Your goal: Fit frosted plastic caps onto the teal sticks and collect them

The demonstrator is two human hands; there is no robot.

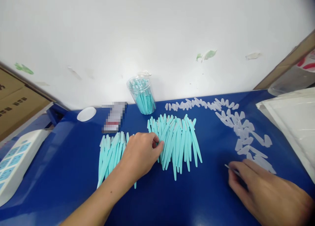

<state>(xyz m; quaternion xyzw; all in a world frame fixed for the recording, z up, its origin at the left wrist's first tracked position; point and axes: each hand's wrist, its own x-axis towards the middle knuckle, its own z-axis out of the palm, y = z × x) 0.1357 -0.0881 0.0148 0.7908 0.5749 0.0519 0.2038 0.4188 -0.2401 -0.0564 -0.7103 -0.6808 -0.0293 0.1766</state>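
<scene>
Turquoise eyebrow razors (180, 144) lie in a loose, overlapping pile at the middle of the table. My left hand (145, 150) is at this pile's left edge, thumb and fingers closed on a razor that they mostly hide. Another group of eyebrow razors (109, 153) lies left of it, partly behind my left forearm. My right hand (261, 186) pinches a thin translucent blade cap (233, 170), seen nearly edge-on. Just above that hand, loose translucent caps (242, 130) form a curved trail along the table's right and back.
A clear round tub (142, 96) of upright razors stands against the white wall. Left of it lie a pixelated packet (114, 117) and a white round lid (86, 114). A power strip (21, 160) is at far left, white plastic bags (292, 121) at right, on the blue table (197, 196).
</scene>
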